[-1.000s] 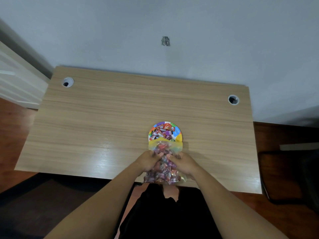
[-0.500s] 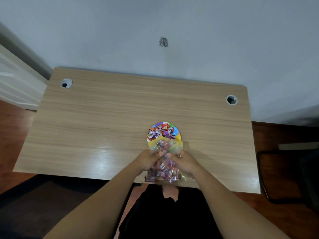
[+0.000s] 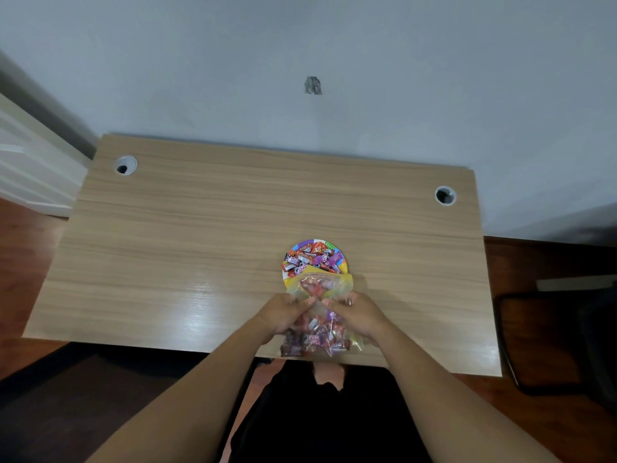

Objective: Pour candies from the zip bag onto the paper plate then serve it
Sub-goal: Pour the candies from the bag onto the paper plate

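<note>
A clear zip bag [image 3: 319,332] full of wrapped candies is held over the desk's near edge, its yellow-edged mouth tipped onto the near rim of the plate. My left hand [image 3: 283,315] grips the bag's left side and my right hand [image 3: 359,315] grips its right side, both pinching it near the middle. The colourful paper plate [image 3: 309,243] lies on the desk just beyond the bag. A pile of wrapped candies [image 3: 312,260] covers most of the plate. The plate's near part is hidden under the bag's mouth.
The wooden desk [image 3: 200,245] stands against a grey wall, with cable holes at the far left [image 3: 125,166] and far right [image 3: 445,195]. A dark chair [image 3: 561,339] stands to the right of the desk. White panelling is at the far left.
More candies have slid from the bag onto the plate, so the pile has grown. Both hands have stayed on the bag with little movement.
</note>
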Demonstrator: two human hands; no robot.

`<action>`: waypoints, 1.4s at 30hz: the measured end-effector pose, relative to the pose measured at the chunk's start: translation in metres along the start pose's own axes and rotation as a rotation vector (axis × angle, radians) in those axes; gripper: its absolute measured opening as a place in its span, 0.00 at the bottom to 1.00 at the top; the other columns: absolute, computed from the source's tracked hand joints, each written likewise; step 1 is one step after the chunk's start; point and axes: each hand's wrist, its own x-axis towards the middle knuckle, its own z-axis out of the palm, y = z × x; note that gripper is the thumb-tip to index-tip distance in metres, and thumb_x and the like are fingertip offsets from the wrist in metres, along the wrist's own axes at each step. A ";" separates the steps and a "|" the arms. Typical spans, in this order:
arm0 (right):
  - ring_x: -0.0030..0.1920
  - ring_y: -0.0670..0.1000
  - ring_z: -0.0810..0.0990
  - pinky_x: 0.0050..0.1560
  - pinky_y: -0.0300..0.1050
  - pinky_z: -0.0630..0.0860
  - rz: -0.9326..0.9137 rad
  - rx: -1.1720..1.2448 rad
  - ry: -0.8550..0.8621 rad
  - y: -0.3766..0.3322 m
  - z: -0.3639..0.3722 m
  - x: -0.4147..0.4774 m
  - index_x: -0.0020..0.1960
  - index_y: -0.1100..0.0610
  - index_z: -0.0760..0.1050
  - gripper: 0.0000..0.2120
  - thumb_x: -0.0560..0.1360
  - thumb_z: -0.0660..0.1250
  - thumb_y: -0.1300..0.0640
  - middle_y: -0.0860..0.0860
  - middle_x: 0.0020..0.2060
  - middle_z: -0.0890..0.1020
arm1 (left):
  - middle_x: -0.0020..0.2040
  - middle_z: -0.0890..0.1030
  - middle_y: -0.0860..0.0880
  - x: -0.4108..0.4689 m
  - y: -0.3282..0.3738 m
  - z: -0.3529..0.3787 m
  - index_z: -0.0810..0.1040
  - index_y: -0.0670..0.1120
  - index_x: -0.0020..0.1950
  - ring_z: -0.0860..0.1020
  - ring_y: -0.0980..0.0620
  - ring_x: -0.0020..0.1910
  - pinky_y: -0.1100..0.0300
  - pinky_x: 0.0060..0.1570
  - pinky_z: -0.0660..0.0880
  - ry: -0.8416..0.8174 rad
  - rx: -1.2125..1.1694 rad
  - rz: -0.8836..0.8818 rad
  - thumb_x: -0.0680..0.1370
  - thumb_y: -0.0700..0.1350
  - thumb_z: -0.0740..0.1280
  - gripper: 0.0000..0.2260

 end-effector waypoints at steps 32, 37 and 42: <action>0.55 0.58 0.91 0.61 0.56 0.86 -0.029 -0.038 -0.067 -0.024 -0.014 -0.008 0.57 0.51 0.89 0.17 0.74 0.81 0.42 0.51 0.50 0.92 | 0.41 0.89 0.52 -0.027 0.006 -0.029 0.83 0.46 0.63 0.88 0.50 0.44 0.48 0.53 0.83 -0.170 -0.206 -0.012 0.78 0.59 0.75 0.20; 0.46 0.55 0.91 0.62 0.58 0.84 -0.029 -0.060 -0.052 -0.028 -0.014 -0.008 0.54 0.56 0.89 0.22 0.72 0.82 0.39 0.55 0.47 0.92 | 0.53 0.89 0.56 -0.038 0.015 -0.032 0.84 0.61 0.63 0.85 0.50 0.58 0.49 0.55 0.85 -0.208 -0.255 0.008 0.82 0.67 0.65 0.17; 0.48 0.54 0.91 0.66 0.57 0.83 -0.040 -0.076 -0.061 -0.038 -0.014 -0.009 0.54 0.53 0.90 0.18 0.73 0.81 0.40 0.51 0.46 0.92 | 0.64 0.88 0.48 -0.039 0.016 -0.037 0.79 0.66 0.68 0.86 0.46 0.61 0.45 0.51 0.85 -0.152 -0.358 0.053 0.81 0.72 0.60 0.21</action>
